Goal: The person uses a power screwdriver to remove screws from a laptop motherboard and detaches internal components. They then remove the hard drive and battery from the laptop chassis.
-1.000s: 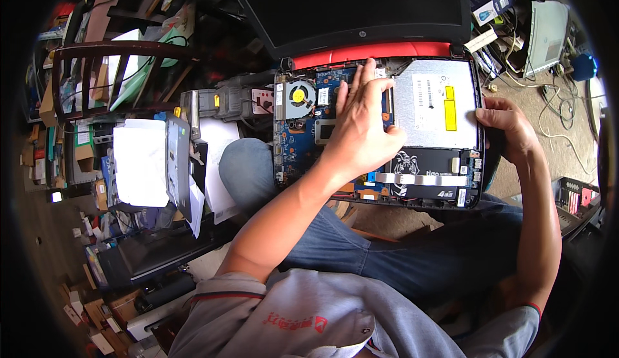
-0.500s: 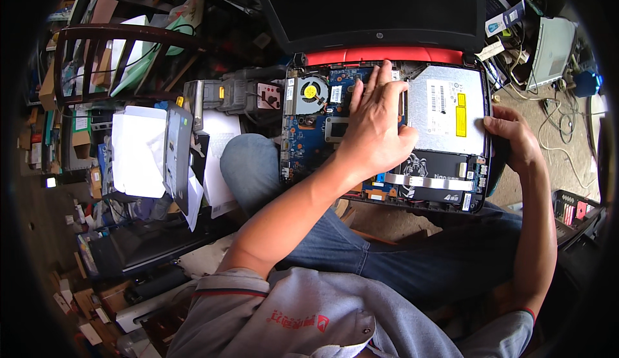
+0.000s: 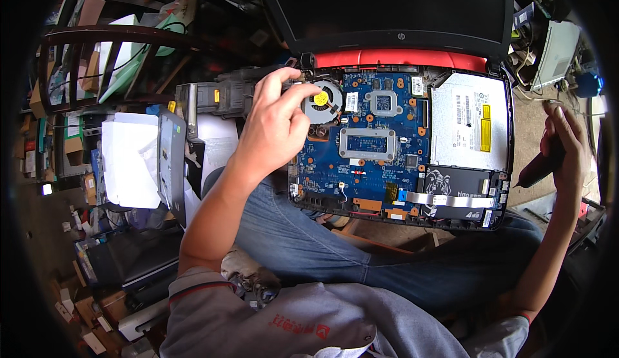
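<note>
The left hand (image 3: 274, 126) is at the far-left corner of the laptop base (image 3: 322, 204), fingers bent, one fingertip over the yellow hub of the cooling fan (image 3: 330, 108), another by the hinge. Whether it presses or pinches there cannot be told. The right hand (image 3: 570, 145) is wrapped around a dark-handled tool (image 3: 540, 168), whose tapered end slants leftward and toward the body, near the base's right edge and seemingly apart from it.

The base lies between the hands, its long axis running from the left hand across toward the right one. The left is clearly the nearer, overlapping the corner; the right is off beyond the opposite short side. Rightward from the left hand come the fan, the blue circuit board (image 3: 371, 184), then the silver optical drive (image 3: 451, 148), closest to the right hand. A pale ribbon cable (image 3: 458, 200) crosses the black drive (image 3: 445, 213) on the body side of it.

Beyond both hands, away from the body, are the red strip (image 3: 400, 60) and dark screen (image 3: 387, 7). Outward of the left hand is a grey device (image 3: 200, 97), then a white sheet (image 3: 129, 164).
</note>
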Available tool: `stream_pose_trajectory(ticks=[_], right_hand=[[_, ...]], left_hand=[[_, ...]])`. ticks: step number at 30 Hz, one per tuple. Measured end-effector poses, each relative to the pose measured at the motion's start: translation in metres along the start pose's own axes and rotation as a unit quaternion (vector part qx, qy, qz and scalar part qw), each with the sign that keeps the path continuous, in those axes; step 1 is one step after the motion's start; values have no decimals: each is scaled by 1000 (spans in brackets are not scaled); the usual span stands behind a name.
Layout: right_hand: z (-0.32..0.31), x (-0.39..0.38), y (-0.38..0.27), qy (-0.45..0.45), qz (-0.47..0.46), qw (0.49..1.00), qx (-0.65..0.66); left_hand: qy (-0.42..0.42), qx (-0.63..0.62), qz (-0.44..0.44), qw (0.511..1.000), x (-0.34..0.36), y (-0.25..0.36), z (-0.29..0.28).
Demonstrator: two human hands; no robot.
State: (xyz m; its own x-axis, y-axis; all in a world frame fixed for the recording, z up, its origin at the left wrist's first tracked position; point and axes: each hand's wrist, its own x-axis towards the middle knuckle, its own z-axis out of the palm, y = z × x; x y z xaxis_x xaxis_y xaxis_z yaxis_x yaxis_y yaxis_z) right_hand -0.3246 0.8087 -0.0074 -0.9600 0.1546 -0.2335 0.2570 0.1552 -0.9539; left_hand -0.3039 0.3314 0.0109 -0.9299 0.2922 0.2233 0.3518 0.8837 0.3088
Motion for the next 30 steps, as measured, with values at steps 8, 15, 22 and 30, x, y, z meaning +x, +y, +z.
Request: stream_pose_trajectory(ticks=[8,15,22,30], right_hand=[[-15,2,8,8,-11,998,69],[-18,0,13,12,-17,997,68],[-17,1,13,1,-33,999,43],[-10,0,7,0,-28,999,17]], left_hand=[[-57,90,31,994,20,6,4],[-34,-88,38,995,31,-4,-3],[-10,-67,-31,997,28,-9,-3],[-44,38,39,998,28,-1,5]])
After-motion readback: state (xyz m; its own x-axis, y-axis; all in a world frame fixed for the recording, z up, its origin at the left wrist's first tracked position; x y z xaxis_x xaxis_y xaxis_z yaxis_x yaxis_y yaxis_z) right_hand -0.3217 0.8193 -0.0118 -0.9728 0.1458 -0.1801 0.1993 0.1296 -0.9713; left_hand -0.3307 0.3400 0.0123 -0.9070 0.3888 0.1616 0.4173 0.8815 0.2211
